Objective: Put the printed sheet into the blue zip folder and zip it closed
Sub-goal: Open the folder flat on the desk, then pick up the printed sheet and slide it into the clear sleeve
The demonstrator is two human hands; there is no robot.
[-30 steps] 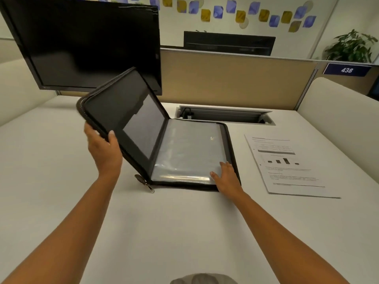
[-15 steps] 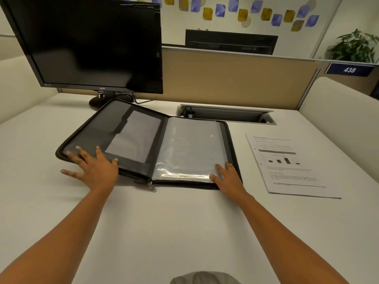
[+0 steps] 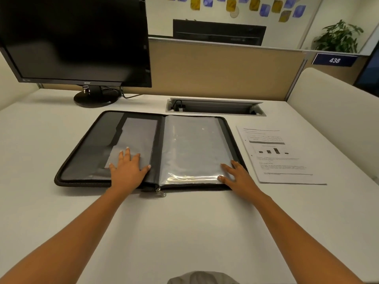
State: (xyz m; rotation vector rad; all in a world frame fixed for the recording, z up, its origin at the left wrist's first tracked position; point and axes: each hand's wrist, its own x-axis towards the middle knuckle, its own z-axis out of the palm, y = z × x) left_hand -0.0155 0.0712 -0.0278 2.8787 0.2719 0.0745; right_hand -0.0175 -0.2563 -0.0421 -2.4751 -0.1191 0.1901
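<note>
Zip folder (image 3: 82, 160) flat under outspread hands: left hand (image 3: 128, 171), right hand (image 3: 239, 177); printed sheet (image 3: 276, 156) text illegible.

A white desk (image 3: 184, 232) meets a tan partition (image 3: 215, 66), with a potted plant (image 3: 338, 37) behind.

One folder (image 3: 88, 144); one printed sheet (image 3: 274, 154); two hands (image 3: 128, 171) (image 3: 240, 179); two monitors (image 3: 73, 42) (image 3: 219, 32); one plant (image 3: 338, 37)

Folder (image 3: 86, 160) lies open before monitor (image 3: 73, 39); sheet (image 3: 279, 156) just right.
</note>
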